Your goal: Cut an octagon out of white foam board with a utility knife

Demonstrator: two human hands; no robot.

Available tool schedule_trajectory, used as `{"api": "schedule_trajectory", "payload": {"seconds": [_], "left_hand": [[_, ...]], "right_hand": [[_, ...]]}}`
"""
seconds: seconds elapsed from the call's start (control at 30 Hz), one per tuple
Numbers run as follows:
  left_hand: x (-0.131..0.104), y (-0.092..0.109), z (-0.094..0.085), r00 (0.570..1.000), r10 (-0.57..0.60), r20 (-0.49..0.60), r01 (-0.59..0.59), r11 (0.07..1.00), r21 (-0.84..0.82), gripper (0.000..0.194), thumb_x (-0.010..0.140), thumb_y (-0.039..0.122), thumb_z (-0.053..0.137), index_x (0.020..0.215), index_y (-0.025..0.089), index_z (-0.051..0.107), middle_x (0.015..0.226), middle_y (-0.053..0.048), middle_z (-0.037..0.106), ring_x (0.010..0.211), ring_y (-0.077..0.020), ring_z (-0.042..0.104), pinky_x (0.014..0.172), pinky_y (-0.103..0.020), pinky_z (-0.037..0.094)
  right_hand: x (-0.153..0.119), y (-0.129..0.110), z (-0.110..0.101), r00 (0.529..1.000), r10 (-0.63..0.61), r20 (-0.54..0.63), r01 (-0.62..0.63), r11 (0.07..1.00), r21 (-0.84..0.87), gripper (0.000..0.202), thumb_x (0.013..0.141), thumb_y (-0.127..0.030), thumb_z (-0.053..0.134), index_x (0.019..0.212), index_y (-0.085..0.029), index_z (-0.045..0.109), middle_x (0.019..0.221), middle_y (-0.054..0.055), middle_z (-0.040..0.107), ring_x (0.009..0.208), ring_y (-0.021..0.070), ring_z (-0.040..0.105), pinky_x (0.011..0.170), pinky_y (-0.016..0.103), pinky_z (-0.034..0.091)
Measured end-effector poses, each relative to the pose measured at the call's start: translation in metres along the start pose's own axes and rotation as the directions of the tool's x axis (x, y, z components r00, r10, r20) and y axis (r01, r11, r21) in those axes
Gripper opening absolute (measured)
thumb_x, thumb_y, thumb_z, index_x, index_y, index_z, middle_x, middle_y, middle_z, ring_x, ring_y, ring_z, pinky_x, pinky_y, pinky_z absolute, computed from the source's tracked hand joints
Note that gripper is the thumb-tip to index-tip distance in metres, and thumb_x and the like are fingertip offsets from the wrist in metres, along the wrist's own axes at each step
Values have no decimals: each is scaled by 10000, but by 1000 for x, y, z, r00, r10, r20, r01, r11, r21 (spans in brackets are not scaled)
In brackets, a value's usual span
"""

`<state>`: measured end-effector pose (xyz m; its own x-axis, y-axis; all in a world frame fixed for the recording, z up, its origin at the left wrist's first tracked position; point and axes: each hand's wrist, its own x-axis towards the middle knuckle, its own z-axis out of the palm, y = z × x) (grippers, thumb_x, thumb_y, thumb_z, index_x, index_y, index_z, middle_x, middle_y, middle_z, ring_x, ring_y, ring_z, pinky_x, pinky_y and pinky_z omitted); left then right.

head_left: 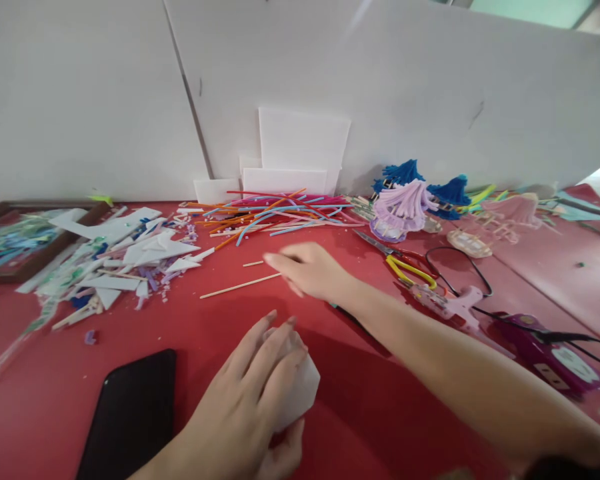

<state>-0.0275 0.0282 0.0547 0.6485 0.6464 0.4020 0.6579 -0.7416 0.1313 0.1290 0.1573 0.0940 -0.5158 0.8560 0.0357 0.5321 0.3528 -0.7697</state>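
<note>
My left hand (260, 393) is wrapped round a white, angular piece (303, 390) that looks like foam board, just above the red table. The fingers cover much of it. Farther forward, my right hand (310, 270) hovers over or touches the table with its fingers curled together; what is in them, if anything, is hidden. Beside its fingertips lie a long thin wooden stick (237, 287) and a short wooden stick (253, 264). A dark, slim tool (360, 327) lies partly under my right forearm.
A black phone (133, 413) lies front left, with white scraps (150, 250) behind it. Coloured pipe cleaners (280, 213) lie along the back. At right are yellow-and-red-handled pliers (410, 270), a pink glue gun (455, 303), a purple device (550, 357) and fuzzy-roofed models (405, 203).
</note>
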Motion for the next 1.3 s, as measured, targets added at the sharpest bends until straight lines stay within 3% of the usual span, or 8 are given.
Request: {"api": "schedule_trajectory", "payload": {"seconds": [0.13, 0.27, 0.4, 0.57, 0.73, 0.93, 1.1, 1.3], "left_hand": [[-1, 0, -5, 999, -18, -40, 15, 998, -63, 475, 719, 171, 530, 1192, 143, 551, 1201, -126, 635, 1178, -330, 524, 928, -484, 521], [1, 1, -6, 996, 34, -76, -43, 993, -110, 118, 817, 224, 567, 921, 198, 616, 814, -28, 669, 760, -209, 612, 693, -362, 565], [3, 5, -3, 978, 207, 27, -205, 977, -49, 136, 868, 290, 604, 959, 192, 630, 936, -28, 678, 838, -197, 620, 778, -337, 550], [6, 10, -4, 936, 349, 58, -344, 936, -81, 71, 910, 180, 571, 900, 196, 639, 819, 18, 655, 734, -145, 576, 713, -292, 523], [8, 10, -7, 941, 335, 53, -333, 942, -51, 180, 919, 113, 494, 918, 203, 650, 837, 10, 677, 731, -152, 599, 718, -315, 539], [-3, 14, 4, 996, 65, 59, -77, 972, 222, 337, 928, 318, 478, 1205, 173, 605, 1215, -78, 664, 1098, -303, 611, 850, -424, 565], [-14, 9, 16, 990, -8, 140, -41, 938, 343, 646, 807, 534, 617, 1310, 138, 528, 1317, -153, 601, 1146, -359, 592, 850, -452, 576], [-11, 3, 12, 983, 41, 179, -82, 970, 228, 434, 893, 361, 515, 1288, 188, 563, 1350, -74, 590, 1207, -297, 567, 963, -426, 528]], "right_hand": [[78, -24, 24, 988, -143, 59, 148, 985, -84, 176, 947, -237, 503, 952, -140, 650, 905, 35, 720, 755, 120, 642, 673, 209, 446], [98, -29, 23, 963, -221, 154, 246, 953, -176, 697, 838, -106, 664, 1461, -146, 354, 1489, 86, 450, 1244, 140, 518, 960, 192, 405], [51, -10, -4, 975, -182, 129, 215, 920, -328, 664, 885, -194, 622, 1480, -116, 338, 1521, 120, 395, 1391, 228, 359, 1129, 329, 273], [-32, 30, -35, 996, 50, 78, -7, 876, -482, 755, 835, -347, 683, 1465, -68, 374, 1406, 264, 493, 1265, 434, 489, 985, 570, 413], [-73, 56, -41, 969, 154, 195, -17, 825, -565, 709, 839, -272, 671, 1477, -167, 381, 1358, 178, 569, 1191, 330, 576, 963, 433, 454], [-85, 62, -31, 986, -38, 165, 90, 943, -320, 503, 892, -215, 531, 1394, -219, 517, 995, 71, 704, 865, 197, 659, 802, 311, 488], [-97, 53, -22, 969, 38, 245, -32, 999, -28, 470, 914, -250, 518, 1383, -222, 526, 1290, 75, 647, 1137, 222, 618, 983, 359, 450], [-107, 42, -9, 945, 103, 312, -179, 957, 227, 493, 875, -185, 525, 1364, -241, 544, 1343, 23, 614, 1186, 202, 601, 1001, 339, 465]]}}
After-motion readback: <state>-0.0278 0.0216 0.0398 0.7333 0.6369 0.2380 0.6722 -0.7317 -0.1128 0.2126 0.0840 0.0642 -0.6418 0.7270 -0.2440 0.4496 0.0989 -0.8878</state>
